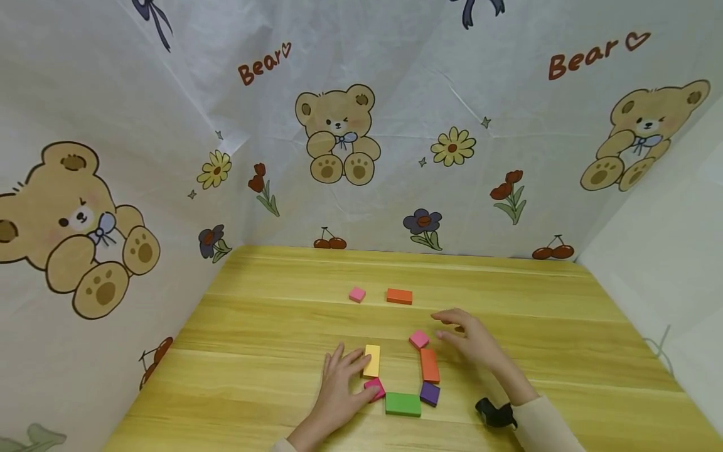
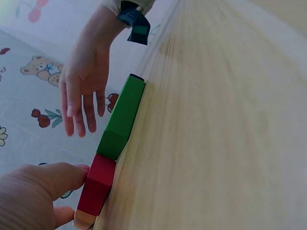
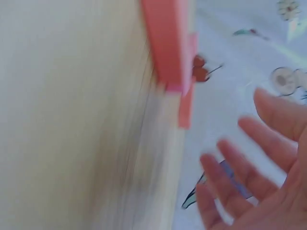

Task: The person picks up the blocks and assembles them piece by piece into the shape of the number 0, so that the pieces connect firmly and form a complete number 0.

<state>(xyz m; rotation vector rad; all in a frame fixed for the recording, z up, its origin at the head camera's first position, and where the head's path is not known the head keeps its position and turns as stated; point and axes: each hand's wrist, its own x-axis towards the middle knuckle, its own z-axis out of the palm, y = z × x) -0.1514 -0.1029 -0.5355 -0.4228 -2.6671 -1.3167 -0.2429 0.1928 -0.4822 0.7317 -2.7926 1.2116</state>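
My left hand (image 1: 337, 390) has its thumb at a magenta block (image 1: 374, 389) and its fingertips on a yellow block (image 1: 371, 361), the fingers spread and gently bent. In the left wrist view the thumb (image 2: 62, 178) presses against the side of the magenta block. A green block (image 1: 403, 404) lies beside it, followed by a purple block (image 1: 430, 393), an orange block (image 1: 430, 365) and a pink block (image 1: 419, 339), together forming a U shape. My right hand (image 1: 477, 342) hovers just right of the pink block, fingers loosely extended and holding nothing.
Farther back on the wooden table (image 1: 271, 314) lie a small pink block (image 1: 357, 294) and an orange block (image 1: 399, 296). A bear-printed cloth (image 1: 395, 201) hangs behind and to the left. A black strap (image 1: 496, 414) sits at my right wrist.
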